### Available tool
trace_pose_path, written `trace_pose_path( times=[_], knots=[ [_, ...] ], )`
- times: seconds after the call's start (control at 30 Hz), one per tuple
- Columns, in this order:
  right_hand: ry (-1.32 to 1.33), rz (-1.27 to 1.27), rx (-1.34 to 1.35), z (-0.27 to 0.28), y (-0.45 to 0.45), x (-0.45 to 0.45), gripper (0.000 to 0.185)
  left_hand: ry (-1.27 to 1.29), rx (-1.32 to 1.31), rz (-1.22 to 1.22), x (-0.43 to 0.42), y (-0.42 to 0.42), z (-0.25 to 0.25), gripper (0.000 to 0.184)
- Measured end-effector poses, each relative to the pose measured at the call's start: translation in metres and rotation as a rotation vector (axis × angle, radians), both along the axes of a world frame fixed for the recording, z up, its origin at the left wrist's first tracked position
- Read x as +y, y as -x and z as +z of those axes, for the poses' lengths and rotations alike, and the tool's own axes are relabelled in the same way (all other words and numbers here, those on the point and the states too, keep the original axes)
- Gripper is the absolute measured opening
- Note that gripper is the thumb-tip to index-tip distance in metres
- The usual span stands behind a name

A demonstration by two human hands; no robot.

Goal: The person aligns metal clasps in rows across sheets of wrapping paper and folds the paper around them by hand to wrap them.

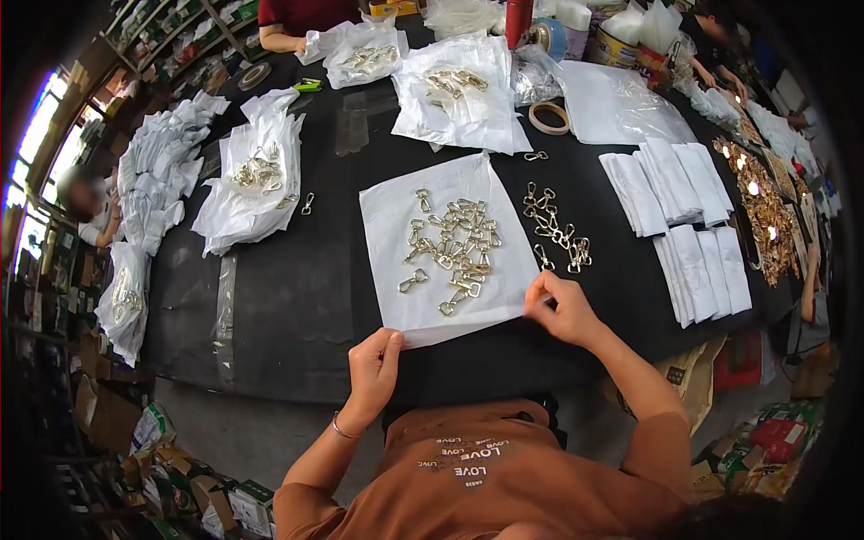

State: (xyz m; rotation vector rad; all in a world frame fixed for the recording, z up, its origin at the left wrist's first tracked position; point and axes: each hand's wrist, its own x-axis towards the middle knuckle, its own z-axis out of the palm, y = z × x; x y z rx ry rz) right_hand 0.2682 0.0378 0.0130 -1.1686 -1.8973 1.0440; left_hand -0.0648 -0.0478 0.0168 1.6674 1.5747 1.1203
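A square sheet of white tissue paper [382, 225] lies on the black table in front of me, its near edge lifted slightly. On it is a loose heap of gold-coloured metal snap hooks [459, 236]. My left hand [373, 364] pinches the near left corner of the paper between thumb and fingers. At the near right corner, my right hand [560, 306] is closed on the paper too, its fingertips partly hidden. Several more snap hooks [560, 232] lie on the table just right of the sheet, close beyond my right hand.
Folded white paper stacks [706, 270] lie at right, beside a pile of gold-coloured metal pieces [765, 216]. Papers with hooks [256, 171] sit left and at the back. A tape roll [548, 118] and a plastic-covered sheet stack [621, 103] stand farther back. Other people work around the table.
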Motion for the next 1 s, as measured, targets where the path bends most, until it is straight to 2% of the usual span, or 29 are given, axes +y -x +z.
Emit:
trace_pose_path(
  times=[0.1,0.43,0.63,0.8,0.97,1.0],
  knots=[
    [-0.296,0.056,-0.325,0.019,0.007,-0.008,0.013,0.012,-0.015,0.000,0.001,0.000,-0.002,0.021],
    [-0.742,0.033,-0.351,0.009,0.001,-0.007,0.019,-0.020,0.003,-0.042,-0.004,0.004,-0.002,0.021],
    [-0.664,0.060,-0.401,0.000,0.002,-0.011,0.018,-0.027,-0.003,-0.047,-0.006,0.005,-0.005,0.021],
    [-0.792,0.005,-0.423,0.002,-0.004,-0.011,0.016,-0.063,0.030,-0.104,-0.008,0.010,-0.006,0.015],
    [-0.863,0.075,-0.378,0.016,-0.021,-0.027,0.011,-0.006,0.016,-0.267,-0.016,0.016,0.009,0.018],
    [-0.807,0.135,-0.424,0.015,-0.026,-0.032,0.011,-0.086,0.134,-0.343,-0.017,0.022,0.008,0.018]
  ],
)
